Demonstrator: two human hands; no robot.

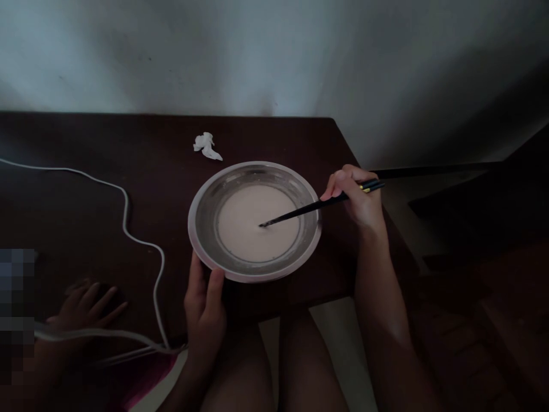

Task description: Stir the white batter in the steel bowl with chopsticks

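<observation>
Head view: right hand [358, 197] pinches a pair of black chopsticks [317, 206], tips dipped in pale, milky batter [257, 223] inside the round steel bowl [206, 212], which sits near the front edge of the dark wooden tabletop [86, 189]. Left hand [206, 309] has its grip pressed on the bowl's near rim, thumb on top. Judgement: keep that rim pinned and stir in small circles, tips low, so nothing slops over.

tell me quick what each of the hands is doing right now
Left hand: closed on the near rim of the bowl, thumb and finger on the edge.
Right hand: closed, holding chopsticks with tips in the white liquid.
</observation>
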